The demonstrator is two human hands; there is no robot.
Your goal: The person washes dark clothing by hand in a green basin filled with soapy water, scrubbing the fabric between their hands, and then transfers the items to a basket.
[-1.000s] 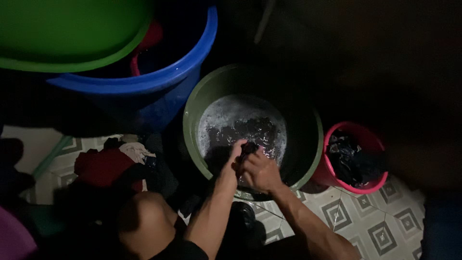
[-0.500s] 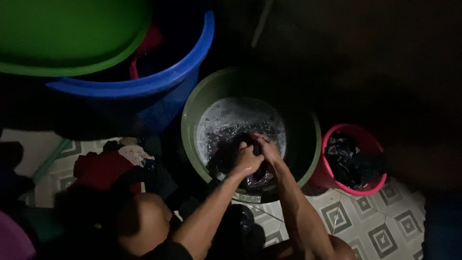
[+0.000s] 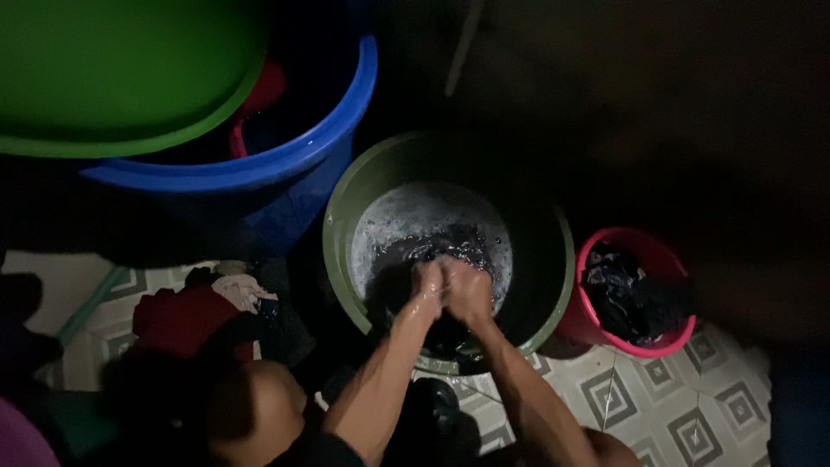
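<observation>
Dark all around, the room only shows a bit of floor [image 3: 692, 406] with grey and white square tiles at the bottom. On that floor stands a green tub [image 3: 341, 216] with soapy water [image 3: 415, 212] in it. I see my two hands pressed close together, low in the tub, just over the water. My left hand [image 3: 426, 284] is curled shut and my right hand [image 3: 467, 290] is curled shut too, and they touch each other. Both squeeze a dark wet cloth [image 3: 432, 251], and more of that cloth lies in the water right by my fingers. It is so dark that I cannot tell how much of the cloth is inside my fists. Both my arms reach up from the bottom of the view into the tub. My bare knee [image 3: 255, 406] shows at the lower left. Right of the green tub, just beside it, stands a small pink bucket [image 3: 666, 333] with dark clothes [image 3: 627, 294] inside. Left of the tub, a big blue tub [image 3: 259, 169] stands close, and a bright green basin [image 3: 112, 78] sits on top of it. On the floor at the left lies a pile of clothes [image 3: 194, 311], red and white and dark.
</observation>
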